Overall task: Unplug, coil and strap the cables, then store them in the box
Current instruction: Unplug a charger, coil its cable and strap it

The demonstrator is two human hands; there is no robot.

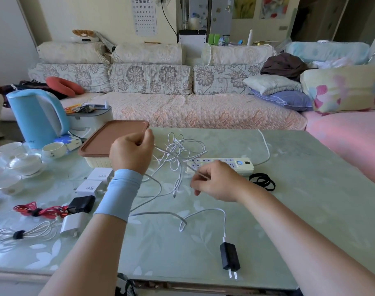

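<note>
Loose tangle of white cable at the middle of the counter, partly raised off the surface and stretched between both hands. Left hand closed in a fist round one strand, held up in front of the right end of the box. Right hand pinching another strand between thumb and forefinger, just in front of the power strip. Box toward the far left of the counter, covered by its brown lid. Power strip behind the tangle, with its own white lead running to the far edge. Black straps just right of the right hand. Black charger near the front edge, prongs toward that edge, white lead attached and looping back toward the tangle. Along the left edge: strapped red cable, strapped white coil, several white chargers. Blue kettle and white cups at the far left corner.
</note>
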